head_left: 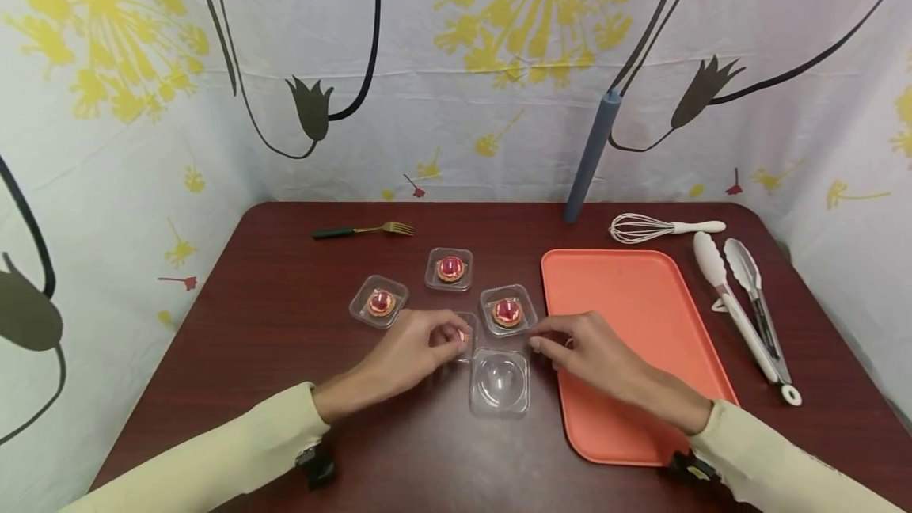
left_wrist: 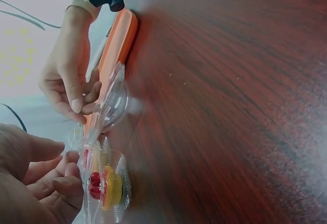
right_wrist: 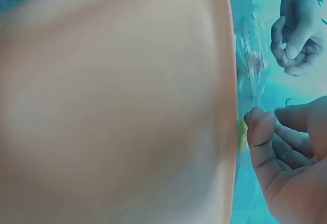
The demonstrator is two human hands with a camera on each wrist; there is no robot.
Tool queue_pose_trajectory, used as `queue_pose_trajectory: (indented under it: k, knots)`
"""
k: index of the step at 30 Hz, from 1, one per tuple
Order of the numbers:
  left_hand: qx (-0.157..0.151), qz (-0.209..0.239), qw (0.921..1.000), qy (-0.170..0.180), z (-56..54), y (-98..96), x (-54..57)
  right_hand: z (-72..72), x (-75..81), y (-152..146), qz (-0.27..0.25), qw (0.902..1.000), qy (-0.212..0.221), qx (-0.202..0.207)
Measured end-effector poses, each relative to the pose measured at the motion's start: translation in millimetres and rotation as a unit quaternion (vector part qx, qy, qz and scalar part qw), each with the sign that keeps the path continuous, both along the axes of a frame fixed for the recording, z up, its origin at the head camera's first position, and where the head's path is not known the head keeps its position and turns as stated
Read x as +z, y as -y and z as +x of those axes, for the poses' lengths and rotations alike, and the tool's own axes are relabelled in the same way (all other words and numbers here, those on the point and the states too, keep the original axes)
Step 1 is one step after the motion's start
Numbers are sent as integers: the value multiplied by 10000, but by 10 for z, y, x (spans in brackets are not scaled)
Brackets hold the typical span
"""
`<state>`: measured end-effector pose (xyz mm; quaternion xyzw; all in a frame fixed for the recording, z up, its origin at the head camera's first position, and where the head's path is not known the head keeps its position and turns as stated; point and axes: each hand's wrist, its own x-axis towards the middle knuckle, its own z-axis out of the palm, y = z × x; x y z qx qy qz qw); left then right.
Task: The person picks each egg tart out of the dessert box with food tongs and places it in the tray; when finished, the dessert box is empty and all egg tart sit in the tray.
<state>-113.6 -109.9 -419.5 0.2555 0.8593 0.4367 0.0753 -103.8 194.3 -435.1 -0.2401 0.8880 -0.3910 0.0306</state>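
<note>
My left hand [head_left: 409, 351] is over a clear plastic container [head_left: 466, 347] and partly hides it. Its fingers are loosely bent with a gap to the thumb, and a red-topped tart [left_wrist: 106, 185] shows inside the container just beside them. Joined to this container, a clear domed lid [head_left: 500, 382] lies folded back towards me. My right hand [head_left: 594, 351] is at the tray's left edge, with bent fingertips [right_wrist: 255, 114] close to the lid's corner and nothing between them and the thumb. Just beyond stands another container with a tart [head_left: 507, 312].
Two more clear containers hold tarts, one at the left [head_left: 381, 303] and one farther back [head_left: 450, 268]. An orange tray [head_left: 620, 291] lies under my right forearm. Behind are a fork [head_left: 363, 230], a blue stick [head_left: 593, 157] and a whisk [head_left: 666, 227]; tongs [head_left: 748, 315] lie right.
</note>
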Motion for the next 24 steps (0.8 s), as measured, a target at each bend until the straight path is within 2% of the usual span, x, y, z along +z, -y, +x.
queue_pose_trajectory:
  k: [8, 13, 18, 24]
  knots:
    - [213, 93, 9985, -496, -60, -41, 31, -101, 81, -79, 93, 9966, -811, -112]
    - [280, -22, 9970, -724, -110, -66, 35, -163, 105, -117, -35, 9939, -1097, -57]
    - [392, -74, 9967, -702, -158, -103, 16, -232, 68, -166, -166, 9906, -1340, 217]
    - [297, 31, 9979, -580, -214, -179, -38, -308, 7, -222, -133, 9873, -1530, 409]
